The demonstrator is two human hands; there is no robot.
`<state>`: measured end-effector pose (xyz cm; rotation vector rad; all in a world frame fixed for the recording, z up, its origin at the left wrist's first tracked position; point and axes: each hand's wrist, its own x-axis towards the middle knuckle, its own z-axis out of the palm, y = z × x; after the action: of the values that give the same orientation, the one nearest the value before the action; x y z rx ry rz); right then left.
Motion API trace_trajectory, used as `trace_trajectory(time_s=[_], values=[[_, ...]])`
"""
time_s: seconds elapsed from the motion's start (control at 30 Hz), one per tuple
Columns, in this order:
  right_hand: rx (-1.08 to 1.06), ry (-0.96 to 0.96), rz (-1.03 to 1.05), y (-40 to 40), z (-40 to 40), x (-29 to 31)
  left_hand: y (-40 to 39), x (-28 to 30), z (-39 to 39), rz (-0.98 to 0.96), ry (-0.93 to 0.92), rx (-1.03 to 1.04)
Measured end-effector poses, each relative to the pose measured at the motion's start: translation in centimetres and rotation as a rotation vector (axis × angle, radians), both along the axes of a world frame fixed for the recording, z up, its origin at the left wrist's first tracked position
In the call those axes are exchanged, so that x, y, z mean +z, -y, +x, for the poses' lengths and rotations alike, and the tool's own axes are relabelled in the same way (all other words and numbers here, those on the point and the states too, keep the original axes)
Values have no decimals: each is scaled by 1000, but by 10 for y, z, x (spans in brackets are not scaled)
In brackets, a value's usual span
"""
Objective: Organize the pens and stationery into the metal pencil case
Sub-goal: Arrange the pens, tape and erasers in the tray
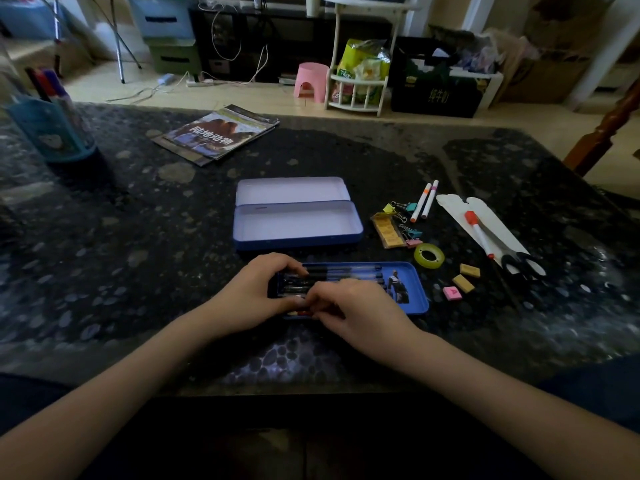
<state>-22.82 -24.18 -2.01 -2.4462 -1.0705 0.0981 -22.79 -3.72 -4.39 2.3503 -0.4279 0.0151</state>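
Tabletop (138, 271): both grips touching trayed pens (339, 277)

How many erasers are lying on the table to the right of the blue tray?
3. Two tan erasers and one pink eraser lie apart, right of the blue tray, below the tape roll. None looks hidden.

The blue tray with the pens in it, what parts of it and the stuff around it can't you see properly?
Head view only:
- Blue tray: its left end is covered by the left hand and right hand.
- Pens: dark, overlapping, half under fingers; no sure count.
- Red object at the tray's near edge: fingers hide most of it.
- Scissors: handles blend into the dark table.
- Pen cup: blurred at the left edge.
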Motion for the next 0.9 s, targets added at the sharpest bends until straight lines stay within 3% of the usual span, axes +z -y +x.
trace_trajectory(time_s=[0.4, 0.63, 0.8, 0.9], values=[[179, 258, -146, -2, -8, 2, -1, 3, -1, -1, -3, -34], [62, 51, -37, 1, -3, 1, -3, 2, 1, 65, -17, -60], [-59, -196, 179, 7, 9, 11, -3, 4, 0, 54, -24, -106], [-221, -152, 209, 19, 26, 20, -3, 3, -1, 92, -67, -107]])
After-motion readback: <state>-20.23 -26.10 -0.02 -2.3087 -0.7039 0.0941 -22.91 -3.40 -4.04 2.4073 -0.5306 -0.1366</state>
